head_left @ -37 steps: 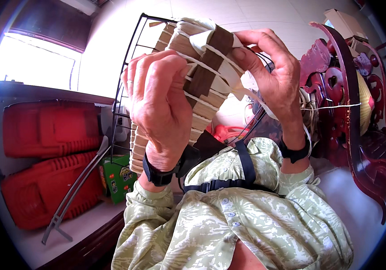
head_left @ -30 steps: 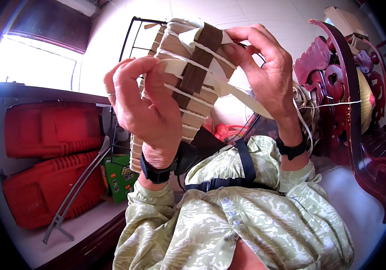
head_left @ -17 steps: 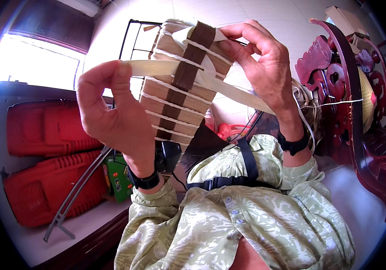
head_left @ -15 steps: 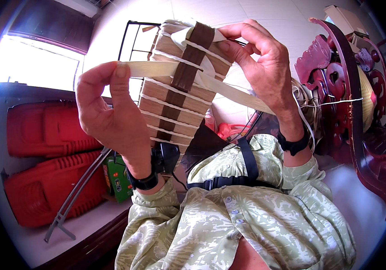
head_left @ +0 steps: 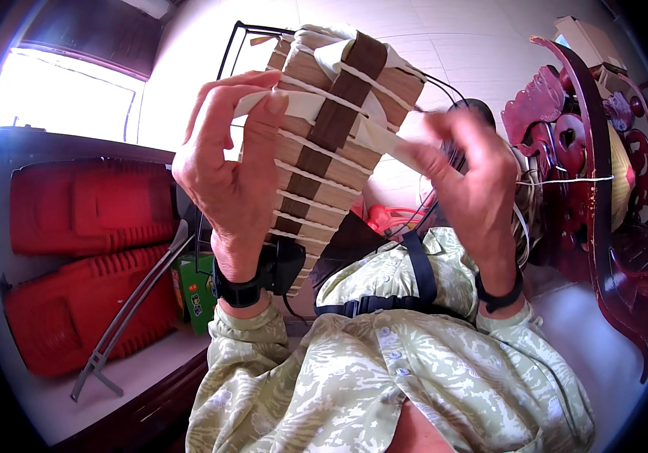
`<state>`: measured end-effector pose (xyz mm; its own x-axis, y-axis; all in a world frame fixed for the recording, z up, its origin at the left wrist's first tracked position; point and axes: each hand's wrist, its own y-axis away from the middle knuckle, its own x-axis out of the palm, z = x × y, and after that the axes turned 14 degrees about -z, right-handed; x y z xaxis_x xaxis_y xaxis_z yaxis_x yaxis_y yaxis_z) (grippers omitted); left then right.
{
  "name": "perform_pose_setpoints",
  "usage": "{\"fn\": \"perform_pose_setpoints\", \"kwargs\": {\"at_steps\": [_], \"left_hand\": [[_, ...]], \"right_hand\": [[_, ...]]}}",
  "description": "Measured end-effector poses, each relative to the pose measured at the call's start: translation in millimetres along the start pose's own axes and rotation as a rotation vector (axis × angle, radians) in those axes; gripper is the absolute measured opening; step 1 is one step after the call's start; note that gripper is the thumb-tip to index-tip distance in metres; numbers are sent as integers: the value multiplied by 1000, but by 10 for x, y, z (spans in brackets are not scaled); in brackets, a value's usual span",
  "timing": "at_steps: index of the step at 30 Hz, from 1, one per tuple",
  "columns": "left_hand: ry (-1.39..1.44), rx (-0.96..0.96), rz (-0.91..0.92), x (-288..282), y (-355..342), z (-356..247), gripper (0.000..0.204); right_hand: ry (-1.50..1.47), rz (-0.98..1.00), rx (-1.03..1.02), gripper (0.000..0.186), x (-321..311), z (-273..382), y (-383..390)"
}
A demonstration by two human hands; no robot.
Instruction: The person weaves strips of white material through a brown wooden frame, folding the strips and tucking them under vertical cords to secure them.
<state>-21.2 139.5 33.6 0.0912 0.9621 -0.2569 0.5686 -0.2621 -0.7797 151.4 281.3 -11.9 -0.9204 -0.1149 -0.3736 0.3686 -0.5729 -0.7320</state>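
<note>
In front of me stands a tapering woven piece (head_left: 324,170) of pale tan bands crossed by white cords, with a dark brown strip (head_left: 339,113) threaded down its middle. A flat cream strip (head_left: 303,106) passes across the upper part, by the brown strip. My left hand (head_left: 237,151) is closed, pinching the left end of this strip between thumb and fingers, the end curling over. At the strip's right part is my right hand (head_left: 475,166), thumb against it. Motion smears its fingers, so its grip is unclear.
A black wire frame (head_left: 237,38) rises behind the woven piece. Two red plastic shells (head_left: 90,211), a green box (head_left: 194,291) and a grey metal stand (head_left: 124,325) are at the left. Carved dark red wooden furniture (head_left: 592,189) stands at the right, a white cord (head_left: 566,180) tied to it.
My right hand has left the woven piece's upper right edge and come down to the strip's right part. My left hand has moved rightward, closer to the woven piece, and the strip's left part has slackened.
</note>
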Motion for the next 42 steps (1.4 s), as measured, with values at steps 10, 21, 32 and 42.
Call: {"fn": "perform_pose_setpoints", "kwargs": {"at_steps": [10, 21, 32, 42], "left_hand": [[34, 78, -11, 12, -8, 39, 14], [-19, 64, -61, -31, -3, 56, 10], [-21, 45, 6, -36, 11, 35, 8], [-289, 217, 124, 74, -25, -184, 17]], "right_hand": [[-254, 119, -175, 26, -59, 562, 203], [-341, 142, -124, 23, -73, 516, 216], [-713, 244, 376, 22, -1190, -393, 222], [45, 276, 477, 24, -1318, -735, 129]]}}
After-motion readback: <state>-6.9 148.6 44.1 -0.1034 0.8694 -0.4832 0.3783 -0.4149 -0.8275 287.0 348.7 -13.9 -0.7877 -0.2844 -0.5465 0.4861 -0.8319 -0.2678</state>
